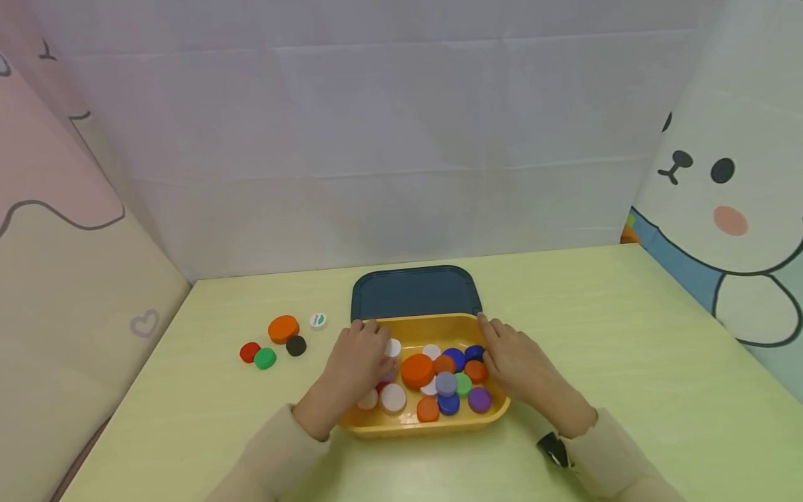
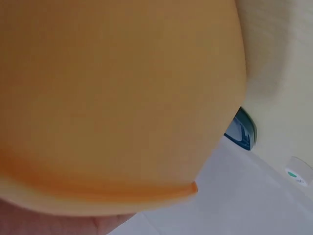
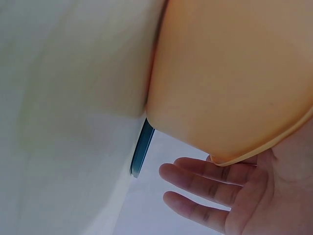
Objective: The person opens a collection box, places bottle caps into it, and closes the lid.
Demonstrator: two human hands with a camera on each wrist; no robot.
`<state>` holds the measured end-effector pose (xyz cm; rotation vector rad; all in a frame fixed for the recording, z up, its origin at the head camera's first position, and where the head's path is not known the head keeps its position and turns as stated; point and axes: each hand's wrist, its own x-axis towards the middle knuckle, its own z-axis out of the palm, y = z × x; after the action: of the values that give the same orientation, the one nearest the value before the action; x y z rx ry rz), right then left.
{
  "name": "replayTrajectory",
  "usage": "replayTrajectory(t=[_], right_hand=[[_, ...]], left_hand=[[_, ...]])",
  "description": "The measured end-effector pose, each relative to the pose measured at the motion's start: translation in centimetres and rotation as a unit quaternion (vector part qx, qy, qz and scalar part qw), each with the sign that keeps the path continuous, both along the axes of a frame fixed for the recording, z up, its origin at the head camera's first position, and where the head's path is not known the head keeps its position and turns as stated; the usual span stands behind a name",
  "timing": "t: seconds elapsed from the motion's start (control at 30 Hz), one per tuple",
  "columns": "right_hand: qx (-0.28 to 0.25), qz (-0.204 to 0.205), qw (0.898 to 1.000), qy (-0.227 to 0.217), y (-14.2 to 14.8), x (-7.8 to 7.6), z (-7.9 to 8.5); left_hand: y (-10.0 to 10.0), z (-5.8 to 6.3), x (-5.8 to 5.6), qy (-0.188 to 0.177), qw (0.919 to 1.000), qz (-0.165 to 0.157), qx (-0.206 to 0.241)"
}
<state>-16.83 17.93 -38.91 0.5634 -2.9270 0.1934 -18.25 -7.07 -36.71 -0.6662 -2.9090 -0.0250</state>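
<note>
A yellow plastic box stands in the middle of the table, heaped with bottle caps in orange, blue, white, purple and green. Over its left side, my left hand grips the rim, the thumb on the inner side. My right hand holds the opposite rim near the far right corner. From the right wrist, the fingers reach past the box's outer wall, slightly bent. Most of the left hand is hidden behind the wall in the left wrist view. Just behind the box lies a dark teal lid.
Left of the box lie several loose caps: a large orange cap, a white cap, a black cap, a green cap and a red cap. A black clip-like piece is beside the right cuff. A pale curtain hangs behind the table.
</note>
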Motion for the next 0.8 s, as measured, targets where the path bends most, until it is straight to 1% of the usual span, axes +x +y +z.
replayTrajectory(t=[0.07,0.1,0.2,0.3,0.33,0.43,0.5,0.63,0.8], right_hand=[[0.0,0.001,1.0,0.0,0.0,0.0,0.0],[-0.001,0.002,1.0,0.0,0.0,0.0,0.0],[-0.001,0.004,1.0,0.002,0.0,0.0,0.0],[-0.001,0.003,1.0,0.005,0.0,0.0,-0.1],[-0.001,0.004,1.0,0.005,0.0,0.0,-0.1],[-0.002,0.005,1.0,0.005,0.0,0.0,-0.1],[-0.002,0.006,1.0,0.005,0.0,0.0,-0.1],[-0.002,0.008,1.0,0.007,0.0,-0.1,-0.1],[0.0,0.005,1.0,0.002,0.0,-0.1,-0.1]], left_hand=[[0.2,-0.3,-0.1,-0.001,1.0,-0.002,-0.002],[0.2,-0.4,-0.1,0.006,1.0,-0.005,-0.004],[0.4,-0.8,-0.2,0.011,0.9999,-0.005,-0.004],[0.5,-1.0,-0.5,0.001,1.0,-0.004,-0.006],[0.5,-1.1,-0.6,-0.01,0.9999,-0.001,-0.006],[0.6,-1.4,-0.8,-0.026,0.9996,0.003,-0.011],[0.6,-1.5,-0.9,-0.031,0.9994,0.007,-0.016],[0.5,-1.6,-0.8,-0.031,0.9993,0.01,-0.018],[0.4,-1.5,-0.6,-0.029,0.9995,0.006,-0.007]])
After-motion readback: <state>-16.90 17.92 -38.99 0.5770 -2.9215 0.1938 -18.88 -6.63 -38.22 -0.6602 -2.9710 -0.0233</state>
